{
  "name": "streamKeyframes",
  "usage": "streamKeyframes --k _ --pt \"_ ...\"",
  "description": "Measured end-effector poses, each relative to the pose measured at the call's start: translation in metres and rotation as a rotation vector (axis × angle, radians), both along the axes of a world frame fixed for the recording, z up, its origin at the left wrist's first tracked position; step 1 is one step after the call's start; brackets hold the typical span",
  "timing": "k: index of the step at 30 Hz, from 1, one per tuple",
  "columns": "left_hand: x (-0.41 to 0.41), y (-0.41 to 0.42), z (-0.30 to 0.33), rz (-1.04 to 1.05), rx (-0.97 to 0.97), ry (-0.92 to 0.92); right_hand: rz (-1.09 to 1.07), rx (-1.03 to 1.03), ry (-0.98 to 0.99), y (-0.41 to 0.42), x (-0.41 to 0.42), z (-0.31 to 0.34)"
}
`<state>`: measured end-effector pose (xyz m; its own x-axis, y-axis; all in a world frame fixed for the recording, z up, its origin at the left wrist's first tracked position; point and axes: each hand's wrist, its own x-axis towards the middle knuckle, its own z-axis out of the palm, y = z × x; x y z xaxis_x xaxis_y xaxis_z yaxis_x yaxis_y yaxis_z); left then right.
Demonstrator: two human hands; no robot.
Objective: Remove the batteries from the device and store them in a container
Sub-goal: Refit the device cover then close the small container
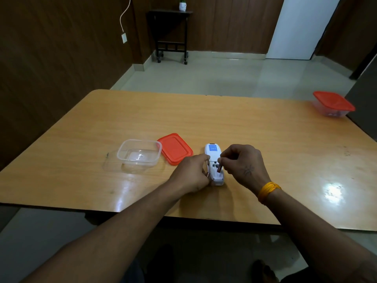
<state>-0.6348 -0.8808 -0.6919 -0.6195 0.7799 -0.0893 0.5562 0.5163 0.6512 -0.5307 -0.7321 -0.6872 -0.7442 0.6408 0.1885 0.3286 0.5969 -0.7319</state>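
beyond the far edge of the wooden table (265, 139), a dark side table on castors (170, 35) stands against the brown panelled wall (51, 58) with a small white plant pot (182, 6) on top, a white cable and socket (123, 36) to its left.

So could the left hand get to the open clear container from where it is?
Probably yes. The left hand holds the white device, and the clear container stands open just to its left; only bare table and the orange lid lie near that path.
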Motion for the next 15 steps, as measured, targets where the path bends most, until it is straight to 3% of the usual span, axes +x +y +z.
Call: streamKeyframes --k 8,15 --pt "0.005 0.001 -0.003 0.009 0.039 0.011 0.041 -0.003 0.001 -0.013 -0.006 -0.009" --pt "0.012 0.003 -0.007 0.042 0.054 0.072 0.061 0.189 -0.086 -0.021 -0.009 -0.021"
